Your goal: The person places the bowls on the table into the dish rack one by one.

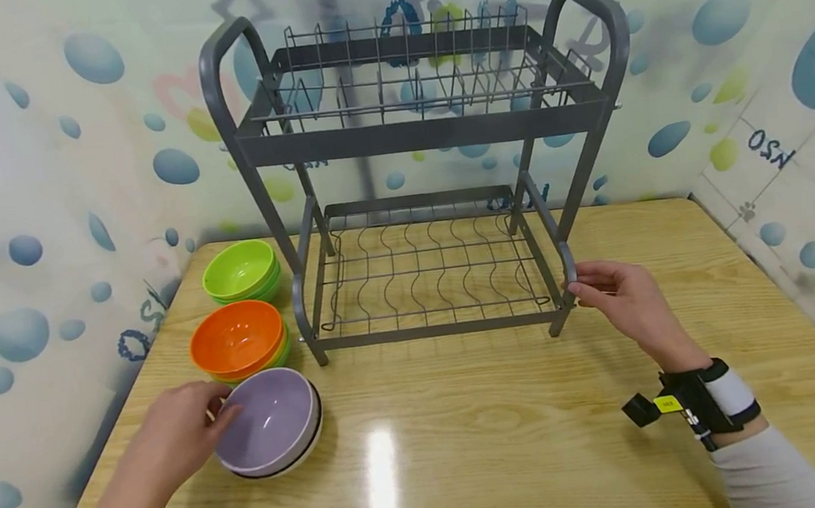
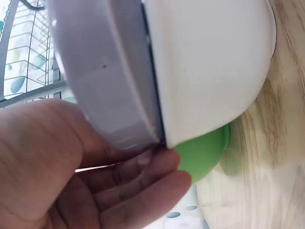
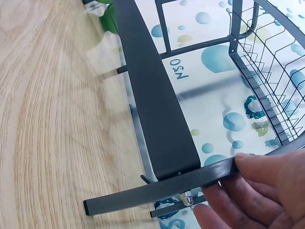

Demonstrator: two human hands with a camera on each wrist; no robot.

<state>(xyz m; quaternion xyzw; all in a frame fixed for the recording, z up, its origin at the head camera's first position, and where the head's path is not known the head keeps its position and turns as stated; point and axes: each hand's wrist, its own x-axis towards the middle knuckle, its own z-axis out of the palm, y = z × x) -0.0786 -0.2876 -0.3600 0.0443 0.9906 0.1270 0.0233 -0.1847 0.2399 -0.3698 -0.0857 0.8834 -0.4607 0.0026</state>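
My left hand (image 1: pixel 175 435) pinches the rim of a purple bowl (image 1: pixel 268 425), thumb on the inside. That bowl sits nested in a white bowl (image 2: pixel 209 62) with a dark rim; in the left wrist view the fingertips are right where the two rims meet. At the right, my right hand (image 1: pixel 628 304) grips the lower right front post of a grey two-tier dish rack (image 1: pixel 424 133). The right wrist view has the thumb on one side of the rack's post (image 3: pixel 157 191) and the fingers on the other, close to a bolt.
Behind the purple bowl stand an orange bowl (image 1: pixel 236 340) stacked on others and a stack of green bowls (image 1: pixel 239 271), left of the rack. The wooden table (image 1: pixel 488 429) meets a patterned wall covering (image 1: pixel 174 167) at the back and sides.
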